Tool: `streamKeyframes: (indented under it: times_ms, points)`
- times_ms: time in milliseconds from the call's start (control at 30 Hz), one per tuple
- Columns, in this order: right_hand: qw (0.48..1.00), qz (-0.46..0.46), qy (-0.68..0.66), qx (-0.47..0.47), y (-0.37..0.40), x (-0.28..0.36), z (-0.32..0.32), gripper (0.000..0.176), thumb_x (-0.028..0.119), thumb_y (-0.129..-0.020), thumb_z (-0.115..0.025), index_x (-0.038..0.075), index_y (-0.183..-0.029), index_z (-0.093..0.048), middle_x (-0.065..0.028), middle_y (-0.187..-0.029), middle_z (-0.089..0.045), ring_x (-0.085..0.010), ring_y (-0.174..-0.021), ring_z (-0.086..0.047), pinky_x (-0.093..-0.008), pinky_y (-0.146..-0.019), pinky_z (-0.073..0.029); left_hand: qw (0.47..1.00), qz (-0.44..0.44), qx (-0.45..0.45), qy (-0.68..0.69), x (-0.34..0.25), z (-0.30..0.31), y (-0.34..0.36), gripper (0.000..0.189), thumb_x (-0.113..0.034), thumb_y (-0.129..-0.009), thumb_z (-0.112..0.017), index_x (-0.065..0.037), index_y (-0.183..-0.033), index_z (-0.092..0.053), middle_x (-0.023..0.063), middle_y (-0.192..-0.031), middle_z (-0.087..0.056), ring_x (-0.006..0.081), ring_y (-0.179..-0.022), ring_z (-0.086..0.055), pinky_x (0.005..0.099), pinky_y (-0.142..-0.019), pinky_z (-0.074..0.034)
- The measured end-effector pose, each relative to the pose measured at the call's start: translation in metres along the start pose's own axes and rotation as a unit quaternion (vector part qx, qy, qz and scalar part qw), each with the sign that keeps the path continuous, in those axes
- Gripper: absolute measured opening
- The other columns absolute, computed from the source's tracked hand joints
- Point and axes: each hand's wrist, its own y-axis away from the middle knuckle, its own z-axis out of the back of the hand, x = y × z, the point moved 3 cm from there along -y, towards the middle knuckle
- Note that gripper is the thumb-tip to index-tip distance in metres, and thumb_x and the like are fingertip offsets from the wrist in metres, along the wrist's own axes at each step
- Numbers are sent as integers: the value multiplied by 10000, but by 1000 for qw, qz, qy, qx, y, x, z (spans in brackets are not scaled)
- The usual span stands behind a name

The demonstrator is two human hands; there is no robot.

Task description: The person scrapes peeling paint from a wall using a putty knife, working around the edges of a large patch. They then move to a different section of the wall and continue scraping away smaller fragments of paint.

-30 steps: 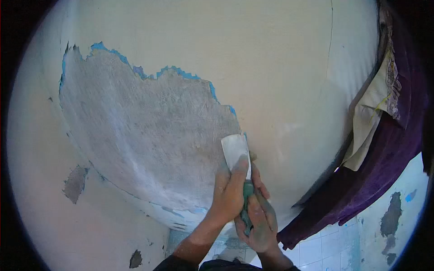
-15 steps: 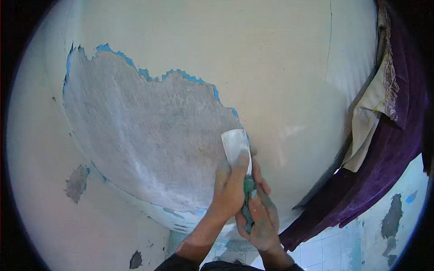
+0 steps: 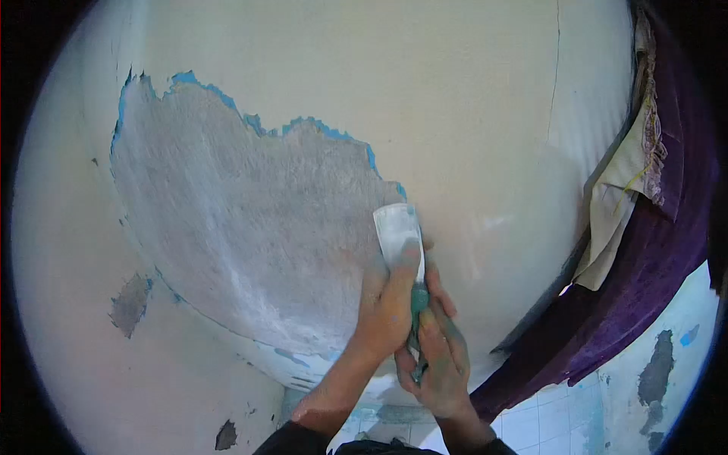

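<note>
Together, two hands, left hand (image 3: 388, 307), right hand (image 3: 440, 364), grip one scraper (image 3: 398, 231).

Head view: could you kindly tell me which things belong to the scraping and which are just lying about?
In use: white-dusted flat metal scraper with green handle, gripped by left hand and right hand; cream painted wall; bare grey scraped patch.
Idle: purple velvety cloth; cream cloth beside it; pale tiled floor.
</note>
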Motion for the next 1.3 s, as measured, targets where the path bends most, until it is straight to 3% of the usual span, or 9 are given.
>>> streamKeyframes:
  times_ms: [133,333,433,633,733,967,1200,1233,1300]
  points:
    - [999,-37,-21,-5,10,0,-1,485,340,-1031,-409,4,-1373,-336,5,-828,-502,-29,-568,-446,-159,-470,-364,1000,26,-6,9,2,2,3,352,-325,-1016,-426,18,-1082,-468,58,-713,-507,213,-543,-600,316,-500,-516]
    - [999,30,44,8,4,7,-10,493,349,-1038,-355,-22,-1362,-334,-6,-701,-486,-40,-441,-400,-188,-367,-341,1000,16,14,20,3,4,1,353,-331,-1017,-416,12,-1084,-466,58,-699,-503,206,-545,-598,313,-492,-521]
    - [996,29,74,-36,-1,-2,-4,477,350,-1039,-356,-23,-1337,-356,-2,-690,-483,-44,-436,-397,-199,-363,-341,1000,-1,17,-9,-5,1,-1,346,-320,-1020,-408,17,-1084,-461,60,-696,-502,202,-544,-595,313,-492,-521]
    - [983,131,127,-6,-6,0,-8,483,370,-1039,-348,-10,-1336,-375,-7,-694,-483,-45,-412,-367,-193,-356,-313,1000,7,10,0,1,5,0,334,-311,-1020,-419,13,-1081,-470,58,-699,-505,202,-540,-589,306,-487,-526]
    - [999,37,34,11,-1,3,-11,477,372,-1039,-353,6,-1344,-374,-4,-715,-487,-34,-438,-366,-179,-362,-311,999,23,0,26,-12,-1,-1,321,-303,-1020,-417,8,-1078,-476,54,-698,-504,194,-535,-582,301,-487,-518]
    - [1000,21,-18,-2,1,0,-15,505,327,-1048,-338,-7,-1425,-300,-9,-726,-491,-32,-461,-373,-176,-382,-335,1000,19,9,8,-7,4,1,317,-302,-1017,-415,7,-1053,-477,53,-701,-498,203,-546,-594,318,-494,-516]
    - [997,37,-39,-59,-2,-1,-25,480,342,-1049,-341,-25,-1360,-350,-7,-718,-481,-32,-436,-345,-175,-371,-317,999,9,31,-1,-5,9,-1,324,-298,-1021,-412,15,-1078,-473,63,-702,-509,202,-561,-610,307,-505,-516]
    - [998,47,29,4,0,-5,-12,450,325,-1045,-370,-19,-1335,-367,-11,-780,-496,-31,-492,-400,-168,-412,-344,999,8,36,-10,-1,12,-3,354,-312,-1028,-407,28,-1102,-471,65,-706,-523,196,-572,-620,300,-518,-515]
    - [998,47,26,-32,0,-19,-6,455,319,-1042,-382,-20,-1346,-363,-9,-795,-498,-30,-515,-424,-163,-428,-355,999,14,39,-20,1,14,0,381,-324,-1035,-399,40,-1124,-471,69,-709,-538,190,-582,-629,292,-532,-512]
